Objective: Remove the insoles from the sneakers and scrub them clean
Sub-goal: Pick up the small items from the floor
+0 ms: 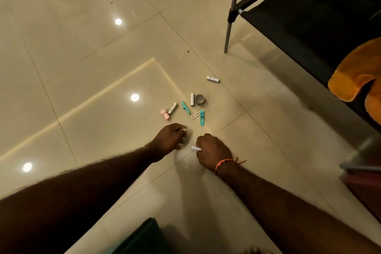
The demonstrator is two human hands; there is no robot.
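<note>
1. Sneakers and their insoles cannot be found anywhere in this head view; glossy cream floor tiles (86, 51) fill it.
2. Both bare forearms stretch forward and down, hands close together just above the floor.
3. The left hand (169, 140) is knuckles-up with fingers curled, pinching a small pale object (185, 130) at its fingertips; what that object is cannot be told.
4. The right hand (213, 152), an orange thread bracelet (224, 163) at its wrist, curls its fingers round a small silver-white cylindrical battery (195, 148) whose end pokes out leftward.
5. Just beyond the hands lie more silver-white batteries (192, 99), two teal plastic clips (202, 117), a pink plastic cap (165, 114) and a grey ring of tape (200, 100).
6. One battery (212, 79) lies apart, nearer the grey metal leg (227, 33) of a black rack.
7. An orange cloth (356, 76) hangs at the right edge.
</note>
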